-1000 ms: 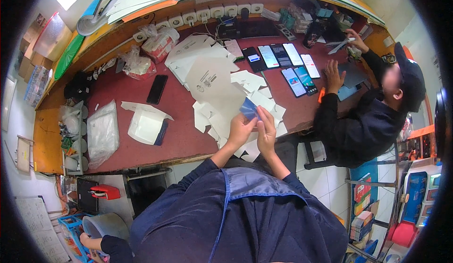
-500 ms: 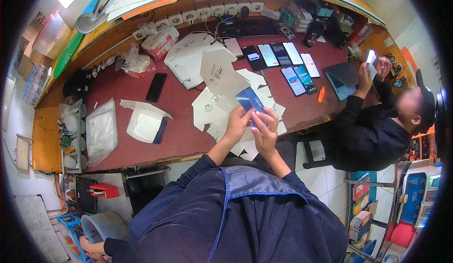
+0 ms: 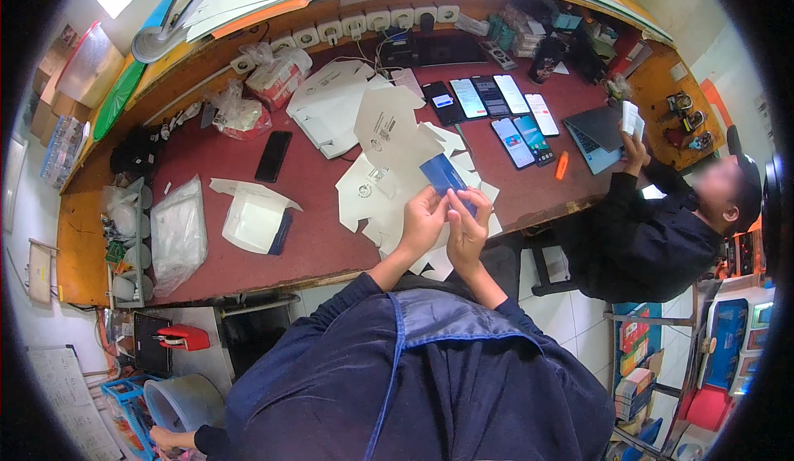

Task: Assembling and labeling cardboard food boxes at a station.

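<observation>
Both my hands are raised over the front of the desk, pinching the near end of a dark blue cardboard panel (image 3: 442, 171). It seems to be part of a white box blank (image 3: 382, 122) whose printed panel stretches away beyond my fingers, though the join is hard to see. My left hand (image 3: 422, 223) is closed at the panel's left edge. My right hand (image 3: 469, 225) grips its right edge, thumb close to the left fingertips. Under them lies a loose pile of flat white box blanks (image 3: 357, 194). A partly folded white box (image 3: 252, 218) with a blue side sits farther left.
Several phones (image 3: 514, 143) lie at the right beside a laptop (image 3: 594, 140) and an orange marker (image 3: 562, 165). A black phone (image 3: 273, 157) and plastic-wrapped sheets (image 3: 179, 234) are at left. Stacked blanks (image 3: 331, 105) lie behind. A co-worker (image 3: 662, 238) sits at right, holding a white item.
The blue panel has shifted slightly right, and my fingers have drawn closer together at its near end. The co-worker's raised hands have parted, one now lower.
</observation>
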Action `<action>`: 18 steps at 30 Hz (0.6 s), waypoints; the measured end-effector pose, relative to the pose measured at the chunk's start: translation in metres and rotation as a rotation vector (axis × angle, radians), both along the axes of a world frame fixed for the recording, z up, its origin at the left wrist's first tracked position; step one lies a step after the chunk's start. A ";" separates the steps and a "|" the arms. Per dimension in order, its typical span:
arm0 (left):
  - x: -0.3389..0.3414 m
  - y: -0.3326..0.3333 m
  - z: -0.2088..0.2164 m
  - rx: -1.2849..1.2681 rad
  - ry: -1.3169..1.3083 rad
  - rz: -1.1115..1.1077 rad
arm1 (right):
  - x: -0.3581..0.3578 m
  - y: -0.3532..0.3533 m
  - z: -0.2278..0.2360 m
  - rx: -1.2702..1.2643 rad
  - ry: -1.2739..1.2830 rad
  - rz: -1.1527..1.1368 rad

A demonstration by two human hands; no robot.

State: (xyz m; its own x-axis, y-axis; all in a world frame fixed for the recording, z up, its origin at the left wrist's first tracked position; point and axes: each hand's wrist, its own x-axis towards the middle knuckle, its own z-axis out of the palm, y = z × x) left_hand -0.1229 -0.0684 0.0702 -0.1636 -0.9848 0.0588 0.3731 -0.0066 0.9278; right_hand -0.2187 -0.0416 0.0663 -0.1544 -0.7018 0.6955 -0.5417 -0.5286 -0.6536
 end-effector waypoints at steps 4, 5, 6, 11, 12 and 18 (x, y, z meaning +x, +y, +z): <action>-0.004 -0.006 -0.005 -0.098 -0.116 0.100 | 0.005 0.000 0.000 -0.021 -0.030 0.022; -0.004 -0.007 -0.002 -0.096 -0.115 0.100 | 0.006 0.000 0.001 0.025 -0.097 -0.002; -0.003 -0.009 0.002 -0.058 -0.101 0.035 | 0.006 0.000 0.001 0.071 -0.164 -0.026; -0.008 -0.006 -0.002 -0.080 -0.056 -0.023 | 0.003 -0.002 -0.006 0.025 -0.095 -0.048; -0.009 -0.003 -0.001 -0.076 -0.056 -0.021 | 0.002 -0.003 -0.009 0.061 -0.225 -0.022; -0.011 0.000 -0.001 -0.062 -0.057 0.005 | 0.000 -0.005 -0.009 0.090 -0.286 -0.002</action>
State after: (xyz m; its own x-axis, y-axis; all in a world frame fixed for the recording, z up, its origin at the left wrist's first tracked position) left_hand -0.1340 -0.0686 0.0695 -0.1636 -0.9803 0.1104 0.3192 0.0533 0.9462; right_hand -0.2188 -0.0464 0.0572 -0.3367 -0.7580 0.5586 -0.3299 -0.4607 -0.8240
